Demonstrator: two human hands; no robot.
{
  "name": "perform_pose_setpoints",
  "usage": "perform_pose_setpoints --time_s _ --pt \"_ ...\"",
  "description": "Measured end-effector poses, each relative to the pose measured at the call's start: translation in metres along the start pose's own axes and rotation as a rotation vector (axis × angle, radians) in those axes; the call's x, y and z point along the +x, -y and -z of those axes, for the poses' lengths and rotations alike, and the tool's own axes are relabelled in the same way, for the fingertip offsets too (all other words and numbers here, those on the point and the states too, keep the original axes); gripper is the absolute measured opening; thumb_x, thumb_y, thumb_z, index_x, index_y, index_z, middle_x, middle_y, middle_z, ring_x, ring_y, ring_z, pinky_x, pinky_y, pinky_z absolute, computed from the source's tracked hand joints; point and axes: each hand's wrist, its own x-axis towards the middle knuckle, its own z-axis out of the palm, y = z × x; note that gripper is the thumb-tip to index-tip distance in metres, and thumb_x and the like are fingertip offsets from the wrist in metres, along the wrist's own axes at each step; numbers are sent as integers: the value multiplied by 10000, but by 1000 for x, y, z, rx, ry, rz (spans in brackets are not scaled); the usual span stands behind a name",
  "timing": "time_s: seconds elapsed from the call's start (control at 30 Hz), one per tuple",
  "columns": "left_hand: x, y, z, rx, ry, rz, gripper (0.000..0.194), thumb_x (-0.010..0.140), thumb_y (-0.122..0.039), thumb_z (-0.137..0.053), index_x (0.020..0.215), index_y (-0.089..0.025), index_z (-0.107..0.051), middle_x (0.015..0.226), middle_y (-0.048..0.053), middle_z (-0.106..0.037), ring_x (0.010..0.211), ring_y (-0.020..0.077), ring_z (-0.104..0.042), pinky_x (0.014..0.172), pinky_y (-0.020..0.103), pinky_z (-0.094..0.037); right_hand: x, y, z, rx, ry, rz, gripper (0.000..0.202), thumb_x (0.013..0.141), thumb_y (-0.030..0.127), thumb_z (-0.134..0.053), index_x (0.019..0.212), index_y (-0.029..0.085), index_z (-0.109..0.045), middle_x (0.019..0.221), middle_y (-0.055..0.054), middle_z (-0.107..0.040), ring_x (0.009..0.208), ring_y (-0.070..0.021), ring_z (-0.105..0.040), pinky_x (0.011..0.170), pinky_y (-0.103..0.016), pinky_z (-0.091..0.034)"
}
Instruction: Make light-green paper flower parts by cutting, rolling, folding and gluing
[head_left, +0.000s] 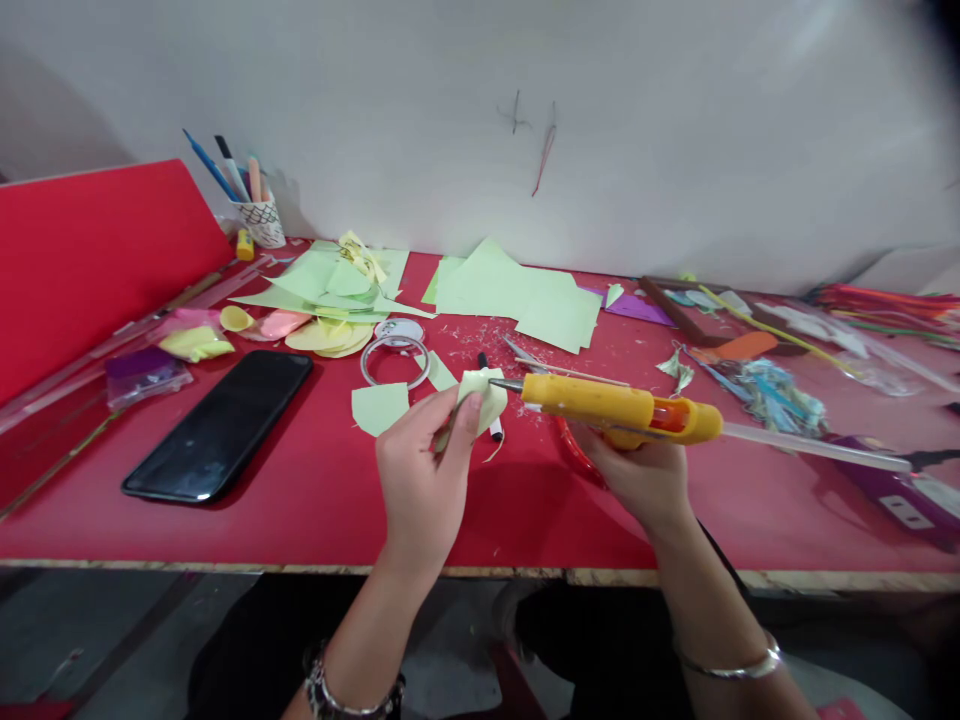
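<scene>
Pinched between the thumb and fingers of my left hand (424,470) is a small pale green piece of paper (491,402), bent or folded. My right hand (641,475) is wrapped round the handle of a yellow hot glue gun (589,397), which lies sideways with a clear glue stick (817,447) poking out of its back. Its metal nozzle (508,384) meets the paper's upper edge, or hovers just by it. Behind the paper lies a black-and-white marker (496,430), partly covered. A silver ring (365,365) and a cut green paper piece (381,408) rest beside my left hand.
A black phone (221,425) lies on the red table (315,530) at left. Green paper sheets (525,300) are spread along the wall, near a pen cup (260,220). Tangled threads (776,395) and a purple socket box (900,495) are at right.
</scene>
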Motion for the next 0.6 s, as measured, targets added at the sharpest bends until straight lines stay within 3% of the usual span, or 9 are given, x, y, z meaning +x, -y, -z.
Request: perform_pose_setpoints --time_s 0.37,0.6 --pt "0 -1 1 -52 34 32 183 812 -278 -527 823 -189 -687 684 7 -661 592 115 -552 520 202 -415 1 6 -1 -23 3 -59 147 648 250 -667 773 190 -619 739 -23 -697 684 -192 -662 634 -314 -574" --pt "2 -1 1 -57 24 73 199 811 -296 -528 858 -186 -686 723 7 -679 638 126 -587 545 206 -438 1 2 0 -33 20 -43 119 655 249 -664 755 189 -638 707 -8 -694 670 -176 -658 610 -283 -559"
